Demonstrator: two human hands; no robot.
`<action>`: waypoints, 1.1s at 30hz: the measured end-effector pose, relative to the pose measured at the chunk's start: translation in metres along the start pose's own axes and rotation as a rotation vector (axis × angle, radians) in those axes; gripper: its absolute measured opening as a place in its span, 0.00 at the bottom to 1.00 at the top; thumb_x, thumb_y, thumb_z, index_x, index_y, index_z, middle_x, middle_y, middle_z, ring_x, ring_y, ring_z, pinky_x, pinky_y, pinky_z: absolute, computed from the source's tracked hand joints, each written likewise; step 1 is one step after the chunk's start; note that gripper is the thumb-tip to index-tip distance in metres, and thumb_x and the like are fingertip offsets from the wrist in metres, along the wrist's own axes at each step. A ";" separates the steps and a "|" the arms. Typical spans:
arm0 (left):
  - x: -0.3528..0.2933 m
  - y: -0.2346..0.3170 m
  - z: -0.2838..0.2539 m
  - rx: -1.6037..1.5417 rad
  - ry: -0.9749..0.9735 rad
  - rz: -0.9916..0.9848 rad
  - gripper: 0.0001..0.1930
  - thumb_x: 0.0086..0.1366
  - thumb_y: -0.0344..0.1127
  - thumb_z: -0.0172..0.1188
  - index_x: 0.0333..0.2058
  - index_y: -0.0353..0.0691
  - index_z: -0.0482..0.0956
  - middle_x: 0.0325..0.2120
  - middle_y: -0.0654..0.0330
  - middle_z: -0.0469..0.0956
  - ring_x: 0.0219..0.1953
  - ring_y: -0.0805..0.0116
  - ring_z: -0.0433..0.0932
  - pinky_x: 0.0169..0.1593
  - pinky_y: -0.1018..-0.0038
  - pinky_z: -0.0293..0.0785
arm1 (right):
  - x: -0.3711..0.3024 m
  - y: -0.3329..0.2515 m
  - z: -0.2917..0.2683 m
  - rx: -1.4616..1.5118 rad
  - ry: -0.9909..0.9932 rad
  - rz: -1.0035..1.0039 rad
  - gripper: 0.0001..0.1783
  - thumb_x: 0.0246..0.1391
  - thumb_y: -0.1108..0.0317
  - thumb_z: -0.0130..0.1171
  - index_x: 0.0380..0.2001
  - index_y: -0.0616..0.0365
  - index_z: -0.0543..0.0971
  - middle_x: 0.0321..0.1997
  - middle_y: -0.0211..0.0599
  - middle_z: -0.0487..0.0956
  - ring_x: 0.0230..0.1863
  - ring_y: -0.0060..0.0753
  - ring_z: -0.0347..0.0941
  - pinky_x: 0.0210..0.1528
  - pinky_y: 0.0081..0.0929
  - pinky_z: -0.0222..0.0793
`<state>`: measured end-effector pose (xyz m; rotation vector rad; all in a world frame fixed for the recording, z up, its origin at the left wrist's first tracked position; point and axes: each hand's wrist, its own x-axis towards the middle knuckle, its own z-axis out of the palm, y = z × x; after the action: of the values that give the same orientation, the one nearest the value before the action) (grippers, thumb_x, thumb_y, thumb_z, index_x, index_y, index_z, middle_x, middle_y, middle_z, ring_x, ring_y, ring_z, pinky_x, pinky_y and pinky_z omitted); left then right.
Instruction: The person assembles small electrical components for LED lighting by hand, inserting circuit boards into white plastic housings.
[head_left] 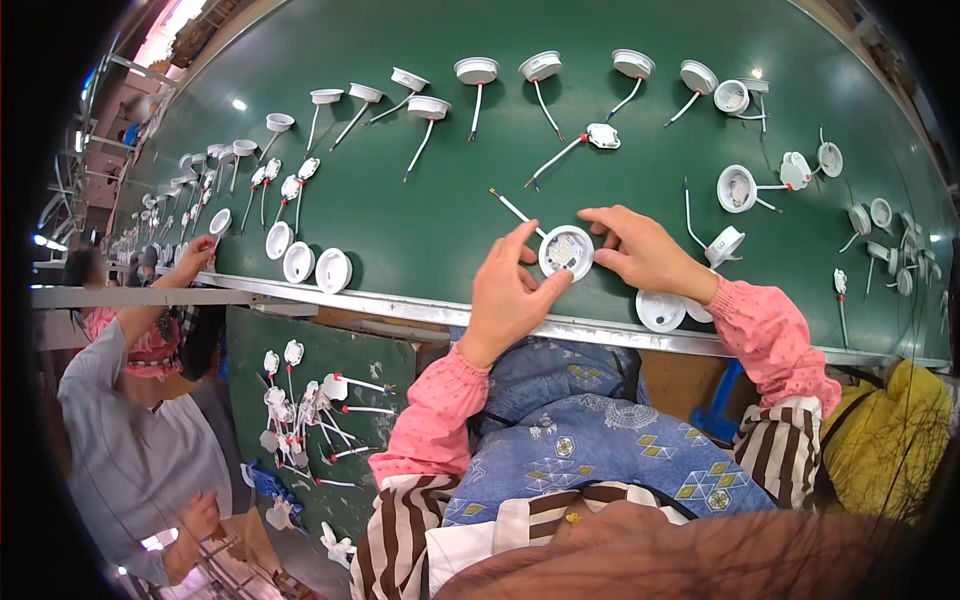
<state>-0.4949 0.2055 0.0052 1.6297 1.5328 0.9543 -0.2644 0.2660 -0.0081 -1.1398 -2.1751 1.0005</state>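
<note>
A round white lamp cup [566, 254] lies face up on the green table in front of me, with a pale LED disc inside. Its white cable [516, 208] runs to the upper left and ends in bare coloured wires. My left hand [508, 292] is closed on the cup, thumb over the near rim and fingers at its left side. My right hand [638, 248] is at the right rim, fingers curved and apart, holding nothing that I can see. By my right wrist, a white cup [660, 311] lies near the table edge, partly overlapping another.
Cabled lamp cups, such as one at the top [476, 72], stand in a row across the green table [380, 210]. Loose LED modules [603, 137] lie among them. A co-worker's hand [192, 258] holds a cup at left. More modules cover a lower green board [375, 520].
</note>
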 end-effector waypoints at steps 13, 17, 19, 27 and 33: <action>-0.027 0.006 0.002 -0.596 0.216 0.002 0.17 0.65 0.21 0.59 0.52 0.29 0.75 0.41 0.55 0.81 0.39 0.73 0.82 0.40 0.78 0.80 | 0.011 -0.063 0.041 0.358 0.044 0.051 0.16 0.57 0.77 0.59 0.49 0.65 0.76 0.40 0.35 0.80 0.36 0.19 0.77 0.41 0.23 0.75; -0.039 0.011 -0.008 -0.565 0.302 0.054 0.15 0.67 0.22 0.60 0.51 0.29 0.74 0.44 0.55 0.80 0.44 0.73 0.81 0.46 0.77 0.79 | 0.013 -0.085 0.056 0.478 0.171 -0.012 0.12 0.54 0.77 0.60 0.42 0.64 0.77 0.35 0.42 0.81 0.33 0.32 0.78 0.38 0.30 0.73; -0.045 0.011 -0.014 -0.558 0.326 0.070 0.14 0.66 0.21 0.60 0.50 0.29 0.75 0.43 0.55 0.80 0.44 0.73 0.81 0.46 0.77 0.79 | 0.013 -0.094 0.061 0.509 0.165 -0.002 0.11 0.53 0.78 0.60 0.41 0.64 0.77 0.35 0.42 0.81 0.34 0.32 0.78 0.38 0.30 0.73; -0.064 0.004 -0.038 -0.542 0.253 0.098 0.16 0.68 0.25 0.60 0.52 0.30 0.71 0.42 0.56 0.78 0.42 0.73 0.80 0.43 0.78 0.77 | 0.014 -0.110 0.072 0.459 0.121 -0.104 0.10 0.55 0.78 0.58 0.41 0.64 0.76 0.36 0.37 0.80 0.37 0.27 0.76 0.41 0.26 0.71; -0.070 -0.006 -0.066 -0.982 0.055 -0.035 0.21 0.75 0.41 0.55 0.57 0.30 0.70 0.44 0.54 0.78 0.37 0.70 0.80 0.36 0.79 0.74 | -0.002 -0.089 0.066 0.607 -0.028 -0.110 0.09 0.58 0.77 0.60 0.42 0.62 0.77 0.39 0.29 0.77 0.40 0.19 0.73 0.43 0.20 0.70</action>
<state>-0.5574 0.1360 0.0285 0.8612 0.8536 1.4265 -0.3518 0.2052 0.0208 -0.7121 -1.7351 1.4896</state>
